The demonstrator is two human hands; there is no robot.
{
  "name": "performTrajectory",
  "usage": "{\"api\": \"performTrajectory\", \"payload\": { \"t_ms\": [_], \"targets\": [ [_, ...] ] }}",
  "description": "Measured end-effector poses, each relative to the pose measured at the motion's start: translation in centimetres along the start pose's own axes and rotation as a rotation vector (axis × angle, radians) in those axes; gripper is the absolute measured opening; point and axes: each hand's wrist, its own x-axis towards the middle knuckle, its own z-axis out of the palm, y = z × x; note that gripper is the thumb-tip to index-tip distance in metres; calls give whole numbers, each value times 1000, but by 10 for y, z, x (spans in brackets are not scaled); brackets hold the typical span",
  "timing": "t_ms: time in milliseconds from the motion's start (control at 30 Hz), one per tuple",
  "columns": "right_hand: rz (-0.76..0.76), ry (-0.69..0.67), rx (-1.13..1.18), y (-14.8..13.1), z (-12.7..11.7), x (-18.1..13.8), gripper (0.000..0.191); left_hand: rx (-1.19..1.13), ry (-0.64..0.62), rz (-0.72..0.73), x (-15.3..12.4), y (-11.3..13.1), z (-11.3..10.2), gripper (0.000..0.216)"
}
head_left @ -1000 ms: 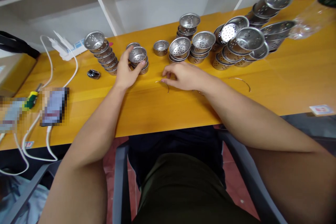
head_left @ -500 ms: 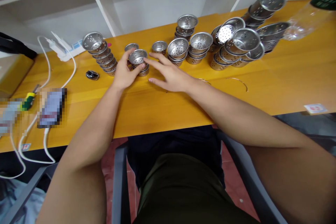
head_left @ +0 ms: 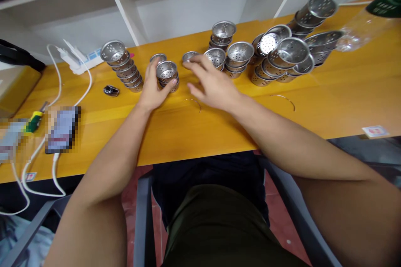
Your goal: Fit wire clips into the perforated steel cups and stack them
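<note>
So the left hand (head_left: pixel 153 89) was wrapped around the short stack (head_left: pixel 166 76), a few holey metal cups nested upright near the middle of the table (head_left: pixel 181 142). Its thumb was on the front right side of the stack and the fingers curved round the left, so it was about half closed with the cups in between. Another cup (head_left: pixel 158 57) sat just behind that hand, partly hidden. The right hand (head_left: pixel 214 85) was pretty wide open, palm down, thumb well apart from the fingers, and its fingertips were right at the lone cup (head_left: pixel 189 55), covering part of it. Couldn't tell if they were actually touching, but I couldn't see it gripping anything. The lone cup was a bit right of and behind the short stack, with a gap between them. More stacks (head_left: pixel 240 53) stood beside and behind the right hand, then a crowded bunch of cups (head_left: pixel 288 52) further right, some of them tilted. A tall stack (head_left: pixel 114 52) leaned a little over on the left, with a small shiny black thing (head_left: pixel 111 90) next to it. One thin curved wire (head_left: pixel 198 103) lay just in front of the right hand, and a second wire (head_left: pixel 287 97) was off past the forearm. Far left was a phone (head_left: pixel 62 129) with a white cable plugged in, a green and yellow screwdriver (head_left: pixel 35 121) beside it, and a white power strip (head_left: pixel 85 64) at the back.
</note>
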Motion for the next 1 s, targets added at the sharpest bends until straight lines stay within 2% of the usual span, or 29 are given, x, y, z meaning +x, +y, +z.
{"api": "performTrajectory", "payload": {
  "t_ms": [67,167,267,400,500,600,667,733,833,1000],
  "targets": [
    [118,54,-73,4,-20,-5,67,20,21,25,-1,6,-2,133],
    [266,42,-176,18,-43,-6,50,36,26,36,-2,15,-7,129],
    [301,-9,-175,33,-50,-3,33,70,45,64,-4,23,-9,125],
    [230,19,-82,38,-49,1,42,95,62,104,-7,31,-7,120],
    [176,149,-39,35,-45,1,43,93,57,139,-6,35,-4,121],
    [-43,335,32,31,-30,1,45,91,43,205,-6,38,3,128],
    [-223,397,70,23,-13,0,46,88,13,269,-8,41,10,134],
    [-316,384,92,11,4,-3,44,88,-4,318,-10,44,15,134],
    [-380,285,100,-6,21,-8,38,88,-6,375,-13,50,17,111],
    [-416,153,75,-12,19,-11,38,58,-30,405,-11,62,12,80]
  ]
}}
